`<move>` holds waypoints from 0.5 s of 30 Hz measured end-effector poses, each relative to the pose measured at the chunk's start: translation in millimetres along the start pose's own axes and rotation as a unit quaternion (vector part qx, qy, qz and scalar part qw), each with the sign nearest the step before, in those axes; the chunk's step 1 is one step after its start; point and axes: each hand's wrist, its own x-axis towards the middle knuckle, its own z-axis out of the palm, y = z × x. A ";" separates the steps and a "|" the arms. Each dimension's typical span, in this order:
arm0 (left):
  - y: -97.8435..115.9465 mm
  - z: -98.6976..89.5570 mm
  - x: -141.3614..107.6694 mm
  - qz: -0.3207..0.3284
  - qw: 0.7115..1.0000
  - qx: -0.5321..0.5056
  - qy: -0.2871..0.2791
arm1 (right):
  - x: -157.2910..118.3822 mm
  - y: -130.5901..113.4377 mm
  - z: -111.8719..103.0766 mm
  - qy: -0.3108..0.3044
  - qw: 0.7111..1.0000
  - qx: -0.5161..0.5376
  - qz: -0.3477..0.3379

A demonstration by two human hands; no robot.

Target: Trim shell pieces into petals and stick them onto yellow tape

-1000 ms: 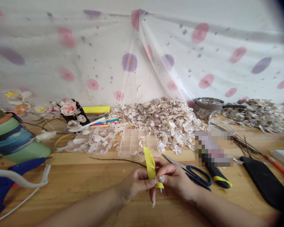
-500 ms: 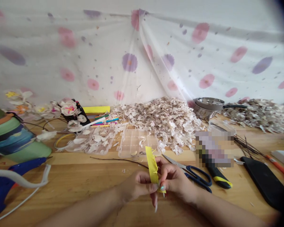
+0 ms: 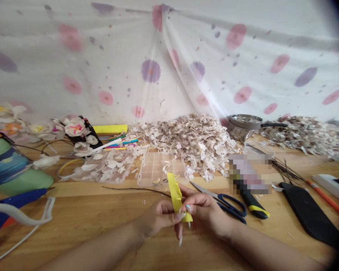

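Note:
A yellow strip (image 3: 175,194) with a frayed right edge stands tilted between my two hands. Its lower end is pinched by my left hand (image 3: 165,218), thumb across the front. On the other side my right hand (image 3: 202,207) closes its fingertips on the strip near the same spot. A small white tip pokes out below the strip. Behind my hands, a thin dark twig (image 3: 135,188) runs out to the left; its right end is hidden.
Scissors (image 3: 231,205) and a black-yellow handle (image 3: 257,209) lie right of my hands. Behind are a clear divided box (image 3: 152,169), a petal tray (image 3: 107,167) and a large petal heap (image 3: 197,141). At the left sit a blue glue gun (image 3: 19,201) and a green pot (image 3: 31,178).
The view has shifted, so most things appear slightly further left. My right fingertips have moved a little up along the strip, and both hands keep hold of it.

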 end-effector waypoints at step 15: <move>-5.1 -1.7 -1.1 0.015 1.000 0.014 0.024 | 0.8 -4.8 -4.3 -0.006 1.000 0.007 -0.026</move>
